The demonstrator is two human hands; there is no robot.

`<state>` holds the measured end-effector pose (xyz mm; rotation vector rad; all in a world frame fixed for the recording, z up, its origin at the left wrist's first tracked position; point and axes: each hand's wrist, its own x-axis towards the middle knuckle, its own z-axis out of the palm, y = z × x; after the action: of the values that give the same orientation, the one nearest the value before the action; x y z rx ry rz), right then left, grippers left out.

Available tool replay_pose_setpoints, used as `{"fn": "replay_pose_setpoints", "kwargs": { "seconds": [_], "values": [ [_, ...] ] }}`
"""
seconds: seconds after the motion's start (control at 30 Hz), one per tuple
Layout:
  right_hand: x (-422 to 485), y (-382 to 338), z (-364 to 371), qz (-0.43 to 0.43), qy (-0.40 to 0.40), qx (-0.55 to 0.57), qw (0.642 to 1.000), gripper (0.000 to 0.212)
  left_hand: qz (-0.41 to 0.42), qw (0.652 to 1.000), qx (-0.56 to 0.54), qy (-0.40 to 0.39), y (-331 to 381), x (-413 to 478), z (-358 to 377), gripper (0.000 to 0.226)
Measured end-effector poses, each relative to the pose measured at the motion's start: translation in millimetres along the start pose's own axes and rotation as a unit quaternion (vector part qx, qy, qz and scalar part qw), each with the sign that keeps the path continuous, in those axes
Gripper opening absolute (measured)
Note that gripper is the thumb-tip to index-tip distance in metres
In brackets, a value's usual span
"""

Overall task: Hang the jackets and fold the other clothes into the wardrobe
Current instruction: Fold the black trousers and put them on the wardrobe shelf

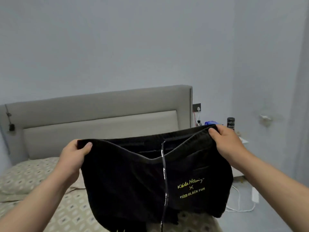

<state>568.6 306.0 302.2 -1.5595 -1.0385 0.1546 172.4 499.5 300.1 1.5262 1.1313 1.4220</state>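
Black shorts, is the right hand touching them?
Touching. The head view shows the right hand gripping the black shorts at the waistband, thumb over the edge.

There is one pair of black shorts (142, 181), bearing one drawstring (164, 178) and one yellow print (192, 188), and there are two hands, one left hand (73, 158) and one right hand (229, 144). One bed (70, 211) shows, with one headboard (100, 104) and one patterned pillow (25, 174). Beyond it are one dark can (230, 123), one blue object (211, 122), one wall socket (196, 107), one wall fixture (265, 118) and what looks like a single white cable (239, 203) on the floor.
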Motion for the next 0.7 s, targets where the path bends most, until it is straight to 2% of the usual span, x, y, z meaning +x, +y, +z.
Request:
{"fn": "replay_pose_setpoints", "kwargs": {
  "seconds": [0.07,0.13,0.2,0.27,0.3,0.43,0.53,0.7],
  "values": [
    [6.9,-26.8,-10.0,-0.003,0.022,0.003,1.0,0.028,0.02,1.0,-0.015,-0.017,30.5,8.7,-7.3,0.013],
    [9.4,-51.9,-21.9,-0.016,0.011,0.013,1.0,0.028,0.051,0.998,-0.024,-0.026,58.8,13.0,-15.9,0.013],
    [6.8,-73.8,-35.0,-0.029,-0.049,0.036,0.998,0.022,0.079,0.996,-0.028,-0.019,82.1,13.3,-21.8,0.015],
    [2.7,-92.8,-46.6,-0.046,-0.12,0.036,0.991,0.003,0.095,0.995,-0.036,-0.011,98.1,11.3,-29.9,0.018],
    [1.9,-100.2,-51.3,-0.05,-0.135,0.031,0.989,0.003,0.097,0.994,-0.038,-0.012,103.4,10.2,-35.1,0.018],
    [7.0,-114.6,-62.7,-0.02,-0.132,0.063,0.989,0.016,0.1,0.994,-0.043,-0.029,115.2,11.0,-53.7,0.021],
    [12.5,-105.6,-55.8,0.007,-0.13,0.062,0.99,0.018,0.095,0.995,-0.022,-0.03,109.2,14.2,-48.8,0.02],
    [15.6,-29.2,-15.9,0.034,-0.118,-0.11,0.986,0.02,0.041,0.997,0.05,-0.037,29.0,11.7,-17.5,0.014]
  ]
}}
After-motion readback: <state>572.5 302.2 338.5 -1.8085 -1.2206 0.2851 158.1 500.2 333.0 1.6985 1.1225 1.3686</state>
